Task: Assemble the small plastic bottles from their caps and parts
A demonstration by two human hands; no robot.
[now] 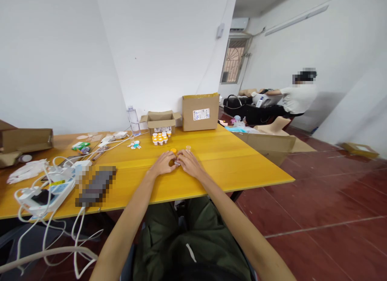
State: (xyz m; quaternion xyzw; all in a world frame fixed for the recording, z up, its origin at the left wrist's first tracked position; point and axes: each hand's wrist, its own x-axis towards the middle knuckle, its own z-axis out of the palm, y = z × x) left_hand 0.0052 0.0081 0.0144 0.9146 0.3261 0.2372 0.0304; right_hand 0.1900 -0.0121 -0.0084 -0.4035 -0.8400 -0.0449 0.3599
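Over the table, my left hand (164, 163) and my right hand (190, 162) meet with their fingers curled in. A small clear piece (177, 163) shows between the fingertips of both; its kind is too small to make out, and the fingers partly cover it. Just beyond the left fingertips lies an orange cap (173, 150). A small clear cup-like piece (188, 147) sits past the right hand. Farther back stand several small white bottles with orange caps (160, 139), grouped tightly together.
The yellow table (242, 168) carries an open cardboard box (161, 120), a larger carton (200, 113), a clear bottle (133, 120) and small white and teal pieces (135, 144). Leftward lie a power strip (57, 192), cables and a dark device (96, 186). A person (298, 95) sits at back right.
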